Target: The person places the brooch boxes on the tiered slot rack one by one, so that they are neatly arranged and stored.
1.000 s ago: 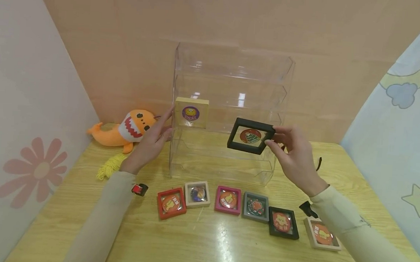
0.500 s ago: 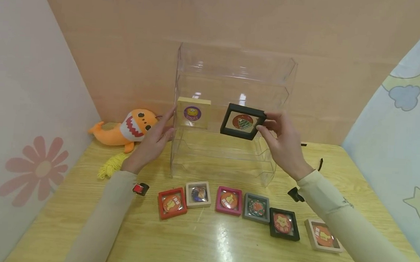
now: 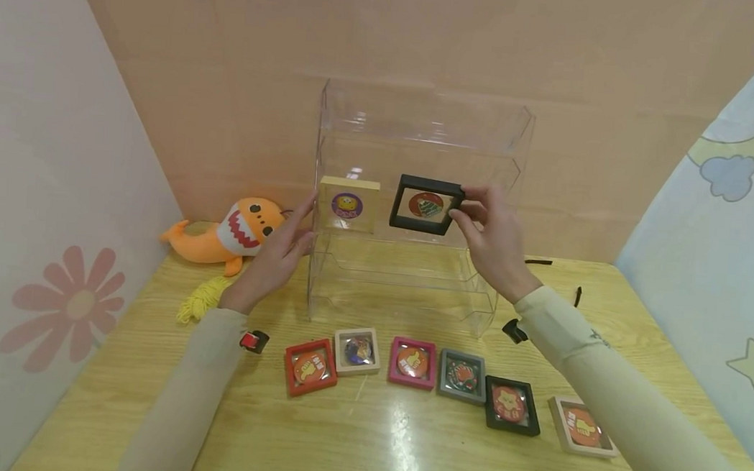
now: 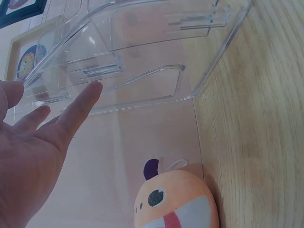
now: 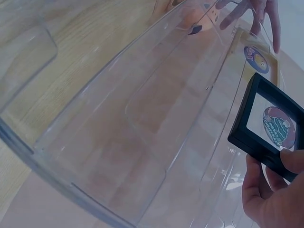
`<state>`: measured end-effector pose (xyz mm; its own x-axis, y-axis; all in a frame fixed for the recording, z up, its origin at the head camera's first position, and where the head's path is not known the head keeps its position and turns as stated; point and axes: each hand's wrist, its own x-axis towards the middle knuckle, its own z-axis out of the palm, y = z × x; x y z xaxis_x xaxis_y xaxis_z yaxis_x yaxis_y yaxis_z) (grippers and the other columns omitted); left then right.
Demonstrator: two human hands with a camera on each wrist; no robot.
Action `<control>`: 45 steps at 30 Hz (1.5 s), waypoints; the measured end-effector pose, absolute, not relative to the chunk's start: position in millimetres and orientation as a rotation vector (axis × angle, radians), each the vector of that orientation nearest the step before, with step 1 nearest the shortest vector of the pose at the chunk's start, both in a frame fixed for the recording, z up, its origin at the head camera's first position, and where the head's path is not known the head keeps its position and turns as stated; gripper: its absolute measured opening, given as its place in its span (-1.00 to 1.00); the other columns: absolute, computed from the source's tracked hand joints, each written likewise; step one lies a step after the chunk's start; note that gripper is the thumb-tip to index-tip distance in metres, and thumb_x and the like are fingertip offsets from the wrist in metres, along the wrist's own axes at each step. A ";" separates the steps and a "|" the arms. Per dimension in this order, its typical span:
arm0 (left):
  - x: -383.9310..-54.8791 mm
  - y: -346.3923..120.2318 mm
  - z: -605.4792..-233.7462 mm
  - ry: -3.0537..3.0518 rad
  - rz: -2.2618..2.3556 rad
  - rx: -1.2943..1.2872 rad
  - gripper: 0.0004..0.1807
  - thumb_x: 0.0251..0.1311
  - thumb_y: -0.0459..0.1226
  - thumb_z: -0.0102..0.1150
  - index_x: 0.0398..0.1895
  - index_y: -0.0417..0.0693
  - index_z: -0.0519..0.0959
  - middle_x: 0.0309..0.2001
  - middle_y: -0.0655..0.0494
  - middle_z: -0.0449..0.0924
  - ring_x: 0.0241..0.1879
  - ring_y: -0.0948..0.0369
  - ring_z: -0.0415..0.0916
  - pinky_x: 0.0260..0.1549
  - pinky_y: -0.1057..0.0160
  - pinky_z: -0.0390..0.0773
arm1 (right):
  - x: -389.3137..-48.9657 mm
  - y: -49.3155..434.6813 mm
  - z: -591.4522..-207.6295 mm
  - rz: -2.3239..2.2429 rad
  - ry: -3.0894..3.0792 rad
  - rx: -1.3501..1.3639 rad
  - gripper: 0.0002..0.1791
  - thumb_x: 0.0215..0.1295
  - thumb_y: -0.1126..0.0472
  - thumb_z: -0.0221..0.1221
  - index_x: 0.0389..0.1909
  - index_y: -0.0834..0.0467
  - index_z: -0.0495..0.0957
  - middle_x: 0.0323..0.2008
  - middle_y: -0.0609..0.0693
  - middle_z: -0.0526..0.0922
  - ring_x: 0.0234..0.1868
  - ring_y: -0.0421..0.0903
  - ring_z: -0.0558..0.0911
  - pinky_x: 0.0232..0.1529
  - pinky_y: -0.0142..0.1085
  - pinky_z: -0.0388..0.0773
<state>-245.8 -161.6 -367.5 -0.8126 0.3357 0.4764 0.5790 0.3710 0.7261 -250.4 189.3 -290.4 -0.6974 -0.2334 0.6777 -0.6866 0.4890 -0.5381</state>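
Pinched at its right edge by my right hand [image 3: 495, 239] is a black display frame [image 3: 427, 184] with a red and green Christmas badge inside. It is held up in front of the middle tier of a clear acrylic rack [image 3: 407, 273], right of a cream display frame [image 3: 350, 183] with a purple round badge that stands on that tier. My left hand [image 3: 275, 254] rests against the rack's left side with its fingers extended. In the left wrist view the index finger [image 4: 83, 107] lies along the clear side panel. The right wrist view shows the black frame just short of the cream one.
Along the table in front of the rack lie a red frame [image 3: 310, 367], a cream frame [image 3: 357, 350], a pink frame [image 3: 412, 363], a grey frame [image 3: 462, 376], another black frame [image 3: 512, 405] and a beige frame [image 3: 582, 426]. An orange shark plush [image 3: 228, 237] sits at the left.
My right hand has moved left and farther up with the black frame, bringing it closer to the cream frame on the rack. The left hand stays at the rack's side.
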 end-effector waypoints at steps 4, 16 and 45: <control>-246.0 -161.5 -367.3 -2.390 -1.402 -0.814 -0.26 0.61 -0.28 -0.17 0.64 0.49 -0.16 0.59 0.01 -0.02 0.27 -0.11 0.46 0.03 0.00 0.64 | -257.5 183.4 -291.2 1.131 -2.190 0.761 -0.64 0.39 0.43 0.22 0.13 0.39 0.37 0.03 0.22 0.61 -0.05 0.14 0.72 0.07 -0.01 0.63; -244.0 -159.6 -365.6 -2.394 -1.459 -0.795 -0.28 0.61 -0.28 -0.16 0.65 0.45 -0.15 0.60 0.06 -0.06 0.31 -0.09 0.42 0.05 -0.04 0.63 | -265.7 170.7 -293.8 1.055 -2.212 0.749 -0.64 0.37 0.43 0.23 0.11 0.36 0.39 0.03 0.21 0.60 -0.08 0.12 0.73 0.03 -0.05 0.66; -229.8 -147.0 -347.7 -2.380 -1.435 -0.806 -0.29 0.60 -0.38 -0.19 0.67 0.19 -0.14 0.59 -0.11 -0.05 0.32 -0.21 0.37 0.08 -0.13 0.59 | -266.9 176.8 -303.3 1.170 -2.340 0.768 -0.54 0.37 0.46 0.22 0.22 0.24 0.32 0.08 0.20 0.59 -0.01 0.09 0.70 0.03 -0.07 0.66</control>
<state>-229.8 -147.0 -347.7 -0.8168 0.3296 0.4735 0.5726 0.3629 0.7351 -266.9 176.8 -303.3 -0.7633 -0.2900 0.5773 -0.6359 0.4955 -0.5918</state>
